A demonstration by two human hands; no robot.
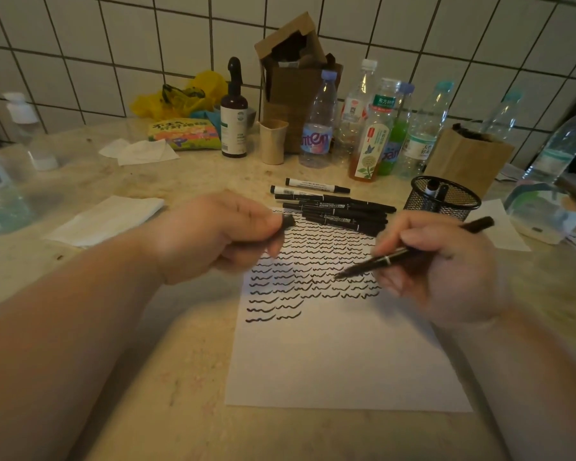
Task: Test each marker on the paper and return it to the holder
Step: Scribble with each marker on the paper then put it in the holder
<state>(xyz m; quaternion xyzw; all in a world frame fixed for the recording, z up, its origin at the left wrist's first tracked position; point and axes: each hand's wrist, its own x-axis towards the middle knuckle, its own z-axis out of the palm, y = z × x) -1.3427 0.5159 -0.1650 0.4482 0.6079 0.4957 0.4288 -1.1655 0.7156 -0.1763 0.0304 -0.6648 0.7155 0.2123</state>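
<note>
Readable writing is scarce: a clear water bottle (317, 126) at 12 o'clock carries a blue-pink label reading roughly "nten", a green-labelled bottle (381, 104) beside it shows Chinese characters, and the yellow snack bag (183, 133) at 11 o'clock has Chinese lettering too. The white print on the black markers is too small to read.

The right hand (443, 261), at 3 o'clock, pinches an uncapped black marker (393, 259) with curled fingers and thumb; the marker is slim, with a thin silver ring near its front, and its tip points toward 8 o'clock just at the wavy lines. The left hand (213, 234), at 9 o'clock, is curled and pinches a small black cap (288, 221) between its fingertips.

The white paper (343, 361) lies at 6 o'clock, its upper half filled with rows of black squiggles. A pile of markers (340, 211), most black and 2 white-barrelled, lies across its far edge at 12 o'clock. The black mesh holder (444, 199) stands at 2 o'clock with marker ends showing inside; their number cannot be told.
</note>
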